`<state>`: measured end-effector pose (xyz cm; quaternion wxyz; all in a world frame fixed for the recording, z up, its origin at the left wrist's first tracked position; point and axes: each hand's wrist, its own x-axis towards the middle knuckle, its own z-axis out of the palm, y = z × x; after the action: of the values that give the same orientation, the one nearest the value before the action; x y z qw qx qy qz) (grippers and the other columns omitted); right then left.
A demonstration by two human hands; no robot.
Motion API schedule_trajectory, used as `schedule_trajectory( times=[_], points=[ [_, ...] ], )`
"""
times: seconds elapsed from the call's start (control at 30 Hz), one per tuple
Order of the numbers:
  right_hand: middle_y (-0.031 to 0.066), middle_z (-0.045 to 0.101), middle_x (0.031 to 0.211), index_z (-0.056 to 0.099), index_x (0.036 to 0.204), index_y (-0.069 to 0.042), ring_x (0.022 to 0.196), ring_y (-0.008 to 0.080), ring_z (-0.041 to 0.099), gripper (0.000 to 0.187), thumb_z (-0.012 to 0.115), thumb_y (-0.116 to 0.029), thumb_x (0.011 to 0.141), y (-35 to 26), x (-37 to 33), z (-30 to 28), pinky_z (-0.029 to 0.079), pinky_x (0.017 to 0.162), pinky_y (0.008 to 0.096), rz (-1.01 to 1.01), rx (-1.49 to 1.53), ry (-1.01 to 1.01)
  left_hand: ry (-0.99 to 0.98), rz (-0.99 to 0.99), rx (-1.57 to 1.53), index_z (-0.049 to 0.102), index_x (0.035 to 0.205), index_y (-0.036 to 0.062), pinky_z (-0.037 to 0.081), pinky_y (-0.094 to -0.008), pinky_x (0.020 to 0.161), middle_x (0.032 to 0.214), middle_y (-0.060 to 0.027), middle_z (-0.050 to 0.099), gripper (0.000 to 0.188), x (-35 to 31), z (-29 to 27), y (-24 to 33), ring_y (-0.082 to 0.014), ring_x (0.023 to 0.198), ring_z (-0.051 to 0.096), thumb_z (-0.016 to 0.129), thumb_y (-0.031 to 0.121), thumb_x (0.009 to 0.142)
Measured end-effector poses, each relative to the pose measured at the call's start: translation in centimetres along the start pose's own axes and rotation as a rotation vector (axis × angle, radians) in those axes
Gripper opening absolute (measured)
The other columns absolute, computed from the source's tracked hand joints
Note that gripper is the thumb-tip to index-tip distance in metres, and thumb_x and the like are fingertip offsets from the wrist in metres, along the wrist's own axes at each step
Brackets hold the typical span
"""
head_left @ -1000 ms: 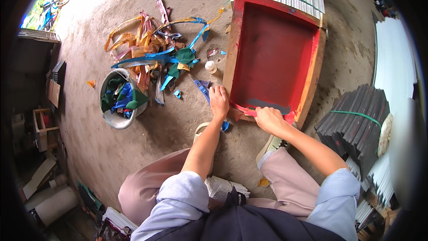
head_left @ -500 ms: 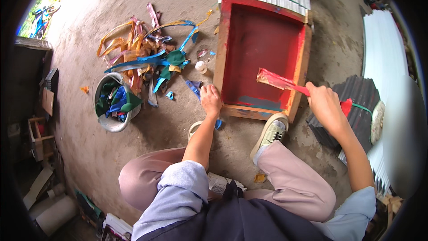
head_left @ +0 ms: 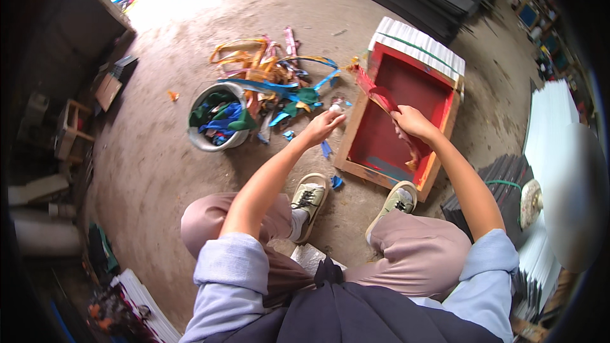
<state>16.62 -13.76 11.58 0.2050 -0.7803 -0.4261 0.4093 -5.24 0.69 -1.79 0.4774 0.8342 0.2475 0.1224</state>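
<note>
My right hand (head_left: 413,122) is closed on a limp red strip (head_left: 384,96), smeared and shiny, that hangs over a wooden-framed printing screen (head_left: 401,79). One end of the strip reaches past the screen's left edge and another droops toward its near edge. The screen's inner face is dark red. My left hand (head_left: 323,128) is held out left of the screen, fingers loosely stretched, and seems to hold nothing. Just beyond its fingertips stands a small bottle (head_left: 336,108) with a pale top, partly hidden by the hand.
Tangled orange, blue and green strips (head_left: 264,67) lie on the concrete floor. A grey bucket (head_left: 198,132) holds blue and green scraps. White sheets (head_left: 416,43) are stacked behind the screen. A bundle of dark sheets (head_left: 492,184) and white panels (head_left: 553,124) are at right.
My right hand has carried the red strip up and left across the screen, and the strip now hangs in longer lengths. My left hand has left the screen's corner. The view has shifted.
</note>
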Motion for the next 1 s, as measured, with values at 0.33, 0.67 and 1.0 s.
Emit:
schedule_trajectory(
  times=[0.33,0.67,1.0],
  points=[
    [0.007,0.059,0.094,0.052,0.114,0.002,0.086,0.0149,0.059,0.033,0.055,-0.017,0.087,-6.1,-0.2,8.0,0.048,0.078,0.0306,-0.194,0.377,-0.305,0.438,-0.268,-0.347,0.057,0.105,0.0006,0.048,-0.0275,0.065,0.084,-0.0041,0.064,0.031,-2.8,-4.1,10.2,-0.0105,0.075,0.06,0.064,0.025,0.087],
    [0.0241,0.029,0.138,0.045,0.109,-0.001,0.12,0.0432,0.044,0.041,0.063,-0.023,0.08,-0.3,6.6,5.1,0.04,0.101,0.0457,0.105,1.143,-0.071,0.547,-0.243,-0.198,0.057,0.1,-0.0005,0.05,-0.0403,0.071,0.087,-0.0178,0.067,0.022,-3.1,-5.4,10.5,-0.0312,0.08,0.065,0.062,0.015,0.085],
    [0.0034,0.052,0.103,0.054,0.113,-0.01,0.094,0.0201,0.056,0.026,0.048,-0.021,0.09,1.9,9.5,4.4,0.046,0.085,0.038,0.092,0.639,0.031,0.566,-0.319,0.463,0.036,0.132,0.0158,0.048,-0.0436,0.071,0.072,-0.0129,0.062,0.07,-1.6,-13.8,0.0,-0.0325,0.073,0.062,0.073,0.011,0.073]
  ],
)
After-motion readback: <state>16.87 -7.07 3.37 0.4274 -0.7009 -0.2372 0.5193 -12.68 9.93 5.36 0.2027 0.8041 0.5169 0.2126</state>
